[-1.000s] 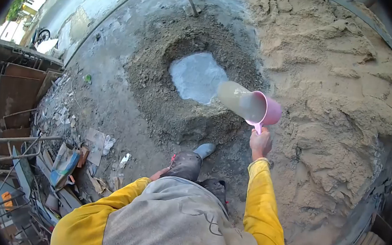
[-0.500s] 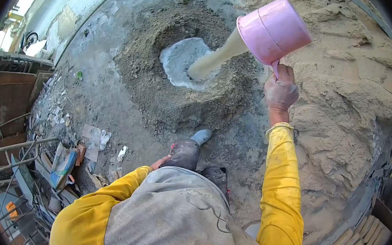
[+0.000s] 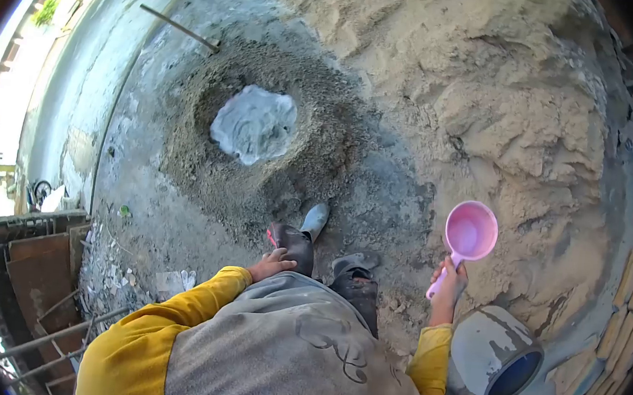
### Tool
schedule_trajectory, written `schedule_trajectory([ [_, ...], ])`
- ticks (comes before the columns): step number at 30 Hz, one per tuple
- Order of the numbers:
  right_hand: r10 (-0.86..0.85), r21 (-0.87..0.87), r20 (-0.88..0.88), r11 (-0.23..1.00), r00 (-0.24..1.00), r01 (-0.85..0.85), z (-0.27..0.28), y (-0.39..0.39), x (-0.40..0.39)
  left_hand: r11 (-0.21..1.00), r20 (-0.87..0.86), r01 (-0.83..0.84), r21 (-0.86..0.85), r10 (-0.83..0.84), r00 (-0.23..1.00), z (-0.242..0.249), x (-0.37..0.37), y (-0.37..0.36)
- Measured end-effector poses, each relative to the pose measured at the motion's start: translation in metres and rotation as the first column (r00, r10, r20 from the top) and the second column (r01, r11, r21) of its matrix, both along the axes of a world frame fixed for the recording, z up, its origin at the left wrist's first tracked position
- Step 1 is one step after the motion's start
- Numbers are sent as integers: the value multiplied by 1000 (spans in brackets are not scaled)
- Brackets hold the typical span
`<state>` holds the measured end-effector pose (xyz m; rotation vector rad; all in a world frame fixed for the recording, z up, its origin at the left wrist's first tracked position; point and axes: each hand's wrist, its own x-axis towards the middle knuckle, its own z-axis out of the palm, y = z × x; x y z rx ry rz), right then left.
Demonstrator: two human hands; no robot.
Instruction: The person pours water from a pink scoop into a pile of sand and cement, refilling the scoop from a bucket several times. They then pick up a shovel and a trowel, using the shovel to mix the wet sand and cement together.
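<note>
My right hand point(image 3: 448, 285) is closed around the handle of a pink dipper point(image 3: 472, 229), held out to the right in front of the sand. The dipper's round mouth faces up toward me, and I see only its pink inside. Resting on my left thigh is my left hand point(image 3: 272, 264), fingers laid over the dark trouser leg, holding nothing. Ahead of my boots lies a ring of grey sandy mix point(image 3: 321, 152) with a pool of pale, wet liquid point(image 3: 255, 124) in its hollow. Close below the dipper sits a pale bucket point(image 3: 486, 349) with a dark opening.
A large heap of tan sand point(image 3: 492, 115) spreads over the right side. A wooden handle point(image 3: 176, 28) lies at the far edge of the ring. Broken scraps and boards point(image 3: 42, 274) are on the left, near metal bars point(image 3: 51, 339). Stacked bricks point(image 3: 619, 341) stand at right.
The stream pouring from the dipper into the hollow has stopped. My right hand has brought the dipper back toward me and turned it upright. The view has shifted, and the bucket now shows.
</note>
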<state>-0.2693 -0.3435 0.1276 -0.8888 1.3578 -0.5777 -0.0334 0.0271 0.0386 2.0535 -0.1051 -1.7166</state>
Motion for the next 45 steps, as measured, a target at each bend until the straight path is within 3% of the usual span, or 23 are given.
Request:
schedule_trajectory([
  [3, -256, -38, -40, 966, 966, 255, -2, 19, -149, 908, 96, 418, -6, -416, 904, 9, -17, -58],
  [6, -634, -170, 29, 758, 772, 629, 41, 48, -244, 753, 98, 644, -135, -636, 765, -9, -34, -123],
  [7, -663, -264, 53, 712, 746, 651, 56, 55, -272, 668, 106, 729, -150, -723, 683, -15, -43, -149],
  [9, -791, -314, 92, 553, 604, 772, 69, 70, -322, 631, 61, 717, -296, -736, 674, -23, -62, -198],
  [11, -866, -375, 56, 443, 497, 814, 77, 81, -365, 568, 58, 753, -331, -785, 617, 31, -112, -273],
  [13, -909, -435, 33, 362, 416, 825, 89, 77, -399, 122, 262, 845, -520, -919, 294, 49, -160, -343],
  [15, -927, -459, -16, 340, 375, 821, 102, 68, -424, 427, -6, 783, -451, -879, 476, 36, -225, -403],
  [16, -944, -452, -12, 299, 329, 841, 102, 62, -438, 279, 130, 788, -549, -903, 410, 39, -260, -433],
  [18, -841, -563, -289, 536, 457, 629, 99, 48, -472, 43, 290, 734, -678, -902, 321, 47, -335, -492],
  [19, -791, -629, -444, 610, 421, 482, 83, 37, -494, -29, 317, 685, -728, -900, 299, 50, -374, -519],
  [20, -726, -650, -590, 687, 355, 324, 66, 27, -515, 13, 276, 672, -741, -906, 321, 52, -414, -545],
  [22, -673, -456, -610, 729, 417, 510, 82, -12, -521, 41, 285, 631, -775, -868, 407, 57, -495, -583],
  [23, -659, -436, -635, 737, 403, 517, 47, -26, -544, 22, 328, 597, -802, -818, 472, 62, -539, -600],
  [24, -624, -294, -598, 755, 503, 586, 20, -42, -565, 15, 316, 596, -803, -837, 446, 64, -582, -615],
  [26, -592, -96, -610, 715, 526, 693, 0, -84, -578, -129, 566, 602, -788, -537, 626, 60, -643, -630],
  [28, -561, 115, -596, 649, 575, 752, -44, -112, -595, -104, 641, 701, -706, -514, 570, 68, -683, -633],
  [29, -114, 66, -833, 951, 541, 302, -95, -111, -610, -94, 714, 777, -622, -475, 514, 68, -698, -638],
  [30, 238, 186, -947, 954, 216, -234, -148, -109, -624, -85, 721, 792, -605, -482, 498, 63, -706, -641],
  [31, 247, 191, -939, 953, 237, -236, -195, -105, -637, -131, 741, 773, -621, -420, 524, 56, -708, -639],
  [33, -94, -66, -915, 994, 392, 85, -286, -104, -644, -172, 760, 765, -621, -373, 533, 46, -709, -640],
  [35, -433, -248, -801, 868, 414, 430, -372, -82, -650, -173, 682, 691, -702, -443, 582, 41, -707, -641],
  [36, -584, -302, -723, 749, 371, 591, -366, -88, -639, -160, 687, 708, -688, -457, 565, 41, -704, -640],
  [45, 85, 319, -746, 916, 661, 243, -342, -81, -613, -93, 622, 721, -686, -589, 516, 48, -704, -647],
])
